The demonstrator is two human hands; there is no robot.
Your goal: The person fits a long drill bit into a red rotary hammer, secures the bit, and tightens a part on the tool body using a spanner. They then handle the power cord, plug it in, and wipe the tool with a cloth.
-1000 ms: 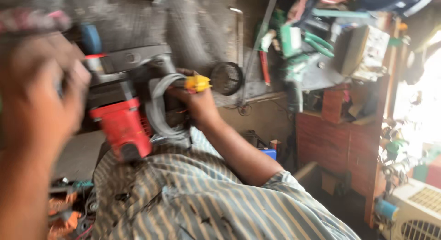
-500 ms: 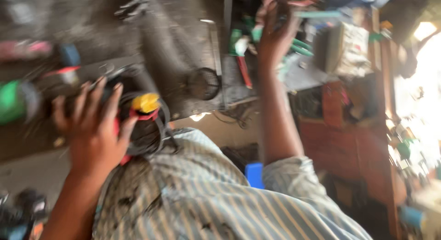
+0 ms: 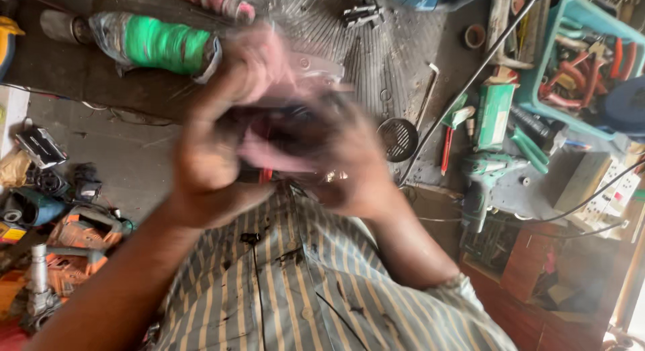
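— Where are we? Both hands, left hand (image 3: 208, 156) and right hand (image 3: 349, 163), meet mid-frame, curled around a dark object with a red part (image 3: 269, 139); the blur hides how tight the grip is.

— We judge it's a handling step; next calls for steadying it above the striped shirt (image 3: 302, 284).

Both hands, left (image 3: 208, 156) and right (image 3: 356, 166), are raised together, blurred, fingers curled inward.
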